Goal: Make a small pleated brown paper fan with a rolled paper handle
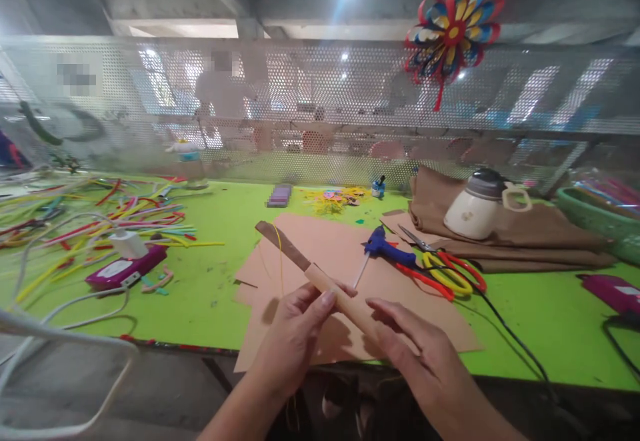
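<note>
A knife [305, 268] with a pale wooden handle and a dull brown blade is held over sheets of brown cardboard [345, 261] on the green table. My left hand [295, 331] pinches the handle near the blade, thumb on top. The lower end of the handle is gripped by my right hand [415, 354], fingers curled around it. The blade points up and to the left. A thin yellow strand hangs off the blade.
A blue glue gun [385, 246] and red and yellow scissors [445, 274] lie right of the cardboard. Colourful strips [115, 218] and a magenta device [125, 268] lie at left. A white jug [477, 204] rests on brown cloth. A perforated screen [320, 108] backs the table.
</note>
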Demonstrator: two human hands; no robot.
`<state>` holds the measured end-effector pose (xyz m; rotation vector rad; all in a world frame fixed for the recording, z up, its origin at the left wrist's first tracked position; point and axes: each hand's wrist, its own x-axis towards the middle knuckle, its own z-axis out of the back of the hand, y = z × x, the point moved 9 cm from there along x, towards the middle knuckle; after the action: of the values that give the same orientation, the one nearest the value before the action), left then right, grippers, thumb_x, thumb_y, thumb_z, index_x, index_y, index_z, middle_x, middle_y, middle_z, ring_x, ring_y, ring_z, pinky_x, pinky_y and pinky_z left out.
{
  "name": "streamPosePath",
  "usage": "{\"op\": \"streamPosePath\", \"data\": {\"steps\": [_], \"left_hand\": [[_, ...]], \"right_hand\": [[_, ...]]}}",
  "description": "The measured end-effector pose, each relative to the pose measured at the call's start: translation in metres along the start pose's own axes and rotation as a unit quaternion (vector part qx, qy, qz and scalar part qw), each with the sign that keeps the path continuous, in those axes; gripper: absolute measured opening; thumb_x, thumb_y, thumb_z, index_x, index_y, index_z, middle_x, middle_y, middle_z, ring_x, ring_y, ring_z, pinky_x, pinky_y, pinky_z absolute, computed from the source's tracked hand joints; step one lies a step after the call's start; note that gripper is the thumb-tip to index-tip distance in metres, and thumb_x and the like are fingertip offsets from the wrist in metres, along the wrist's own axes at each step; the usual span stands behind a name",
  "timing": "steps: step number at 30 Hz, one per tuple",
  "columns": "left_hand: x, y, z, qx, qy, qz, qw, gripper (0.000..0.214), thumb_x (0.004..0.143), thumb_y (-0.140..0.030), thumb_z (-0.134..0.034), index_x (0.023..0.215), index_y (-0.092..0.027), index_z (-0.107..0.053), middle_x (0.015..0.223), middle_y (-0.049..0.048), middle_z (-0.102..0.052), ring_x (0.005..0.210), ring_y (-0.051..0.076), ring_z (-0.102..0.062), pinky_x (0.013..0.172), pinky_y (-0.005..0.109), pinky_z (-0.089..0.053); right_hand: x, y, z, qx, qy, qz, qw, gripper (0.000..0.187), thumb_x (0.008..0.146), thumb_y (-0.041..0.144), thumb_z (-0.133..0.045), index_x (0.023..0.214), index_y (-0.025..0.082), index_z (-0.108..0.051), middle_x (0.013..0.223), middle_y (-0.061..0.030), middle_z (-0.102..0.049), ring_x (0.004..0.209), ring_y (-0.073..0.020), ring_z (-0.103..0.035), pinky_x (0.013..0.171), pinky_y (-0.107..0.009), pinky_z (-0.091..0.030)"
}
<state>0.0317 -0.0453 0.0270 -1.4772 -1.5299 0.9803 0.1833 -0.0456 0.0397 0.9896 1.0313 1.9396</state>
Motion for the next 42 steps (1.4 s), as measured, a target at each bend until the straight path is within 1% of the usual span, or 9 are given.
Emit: {"op": "streamPosePath", "data": {"steps": [3,6,11,16,24,27,31,36,42], "left_hand": [[-0.001,-0.001,-0.004,-0.008,0.033,0.02,0.999,0.029,0.079,-0.04,-0.076,0.098,-0.019,-0.077,0.102,0.0066,-0.068,0.09,0.018,-0.055,0.079,0.024,-0.045],[-0.001,-0.002,-0.005,-0.023,0.043,0.013,0.999,0.026,0.076,-0.038,-0.079,0.092,-0.018,-0.077,0.103,0.0059,-0.065,0.089,0.016,-0.054,0.076,0.022,-0.045],[0.005,0.009,-0.006,-0.086,0.027,0.045,0.995,0.027,0.071,-0.038,-0.083,0.086,-0.016,-0.078,0.076,0.0035,-0.063,0.072,0.013,-0.055,0.069,0.022,-0.045],[0.012,0.013,0.0,-0.128,-0.043,0.049,0.99,0.029,0.068,-0.029,-0.086,0.091,-0.015,-0.076,0.078,0.0039,-0.067,0.071,0.011,-0.059,0.067,0.019,-0.045],[0.016,0.013,-0.007,-0.142,-0.041,0.049,0.988,0.026,0.072,-0.026,-0.083,0.092,-0.014,-0.072,0.079,0.0043,-0.068,0.073,0.015,-0.066,0.069,0.023,-0.051],[0.017,0.012,-0.01,-0.147,-0.04,0.035,0.988,0.025,0.073,-0.027,-0.083,0.091,-0.015,-0.07,0.078,0.0033,-0.067,0.074,0.014,-0.066,0.069,0.022,-0.051],[0.019,0.012,-0.011,-0.165,-0.051,0.009,0.985,0.026,0.072,-0.027,-0.084,0.089,-0.015,-0.069,0.077,0.0023,-0.066,0.074,0.013,-0.064,0.072,0.022,-0.05],[0.02,0.015,-0.011,-0.193,-0.043,-0.001,0.98,0.027,0.071,-0.027,-0.084,0.09,-0.016,-0.067,0.074,-0.0004,-0.063,0.069,0.01,-0.061,0.07,0.02,-0.049],[0.018,0.016,-0.004,-0.153,-0.089,0.019,0.984,0.031,0.067,-0.028,-0.086,0.089,-0.015,-0.068,0.074,0.0009,-0.066,0.069,0.012,-0.062,0.064,0.02,-0.05]], "right_hand": [[-0.002,-0.009,-0.021,0.132,0.106,-0.122,0.978,0.04,0.099,0.049,-0.045,0.114,0.018,-0.064,0.085,-0.0051,-0.068,0.079,-0.0185,-0.066,0.068,-0.027,-0.052],[-0.005,-0.007,-0.038,0.211,0.152,-0.142,0.955,0.044,0.096,0.056,-0.047,0.097,0.016,-0.065,0.075,-0.0028,-0.064,0.063,-0.0137,-0.061,0.061,-0.025,-0.047],[-0.004,-0.015,-0.047,0.211,0.096,-0.132,0.964,0.048,0.094,0.061,-0.048,0.084,0.015,-0.061,0.066,-0.0012,-0.061,0.048,-0.0091,-0.052,0.048,-0.021,-0.037],[0.001,-0.024,-0.057,0.216,0.053,-0.139,0.965,0.05,0.094,0.063,-0.045,0.094,0.015,-0.06,0.061,0.0028,-0.054,0.043,-0.0076,-0.045,0.042,-0.02,-0.032],[0.004,-0.018,-0.045,0.091,-0.007,-0.064,0.994,0.046,0.099,0.05,-0.04,0.121,0.015,-0.06,0.071,-0.0022,-0.061,0.054,-0.015,-0.057,0.051,-0.024,-0.046],[0.003,-0.006,-0.038,-0.009,-0.049,0.016,0.999,0.041,0.102,0.038,-0.034,0.13,0.017,-0.054,0.1,-0.0128,-0.072,0.086,-0.024,-0.071,0.071,-0.03,-0.055],[0.002,0.001,-0.037,-0.103,-0.08,0.056,0.99,0.043,0.102,0.029,-0.026,0.14,0.017,-0.043,0.127,-0.0192,-0.065,0.107,-0.0276,-0.069,0.082,-0.036,-0.056],[0.006,0.002,-0.042,-0.013,0.015,-0.006,1.0,0.044,0.103,0.04,-0.025,0.127,0.017,-0.053,0.084,-0.0091,-0.069,0.065,-0.0198,-0.064,0.064,-0.029,-0.052],[0.007,0.0,-0.042,0.093,0.045,-0.059,0.993,0.044,0.101,0.05,-0.032,0.116,0.017,-0.057,0.068,0.0024,-0.048,0.055,-0.0135,-0.044,0.051,-0.023,-0.04]]}}
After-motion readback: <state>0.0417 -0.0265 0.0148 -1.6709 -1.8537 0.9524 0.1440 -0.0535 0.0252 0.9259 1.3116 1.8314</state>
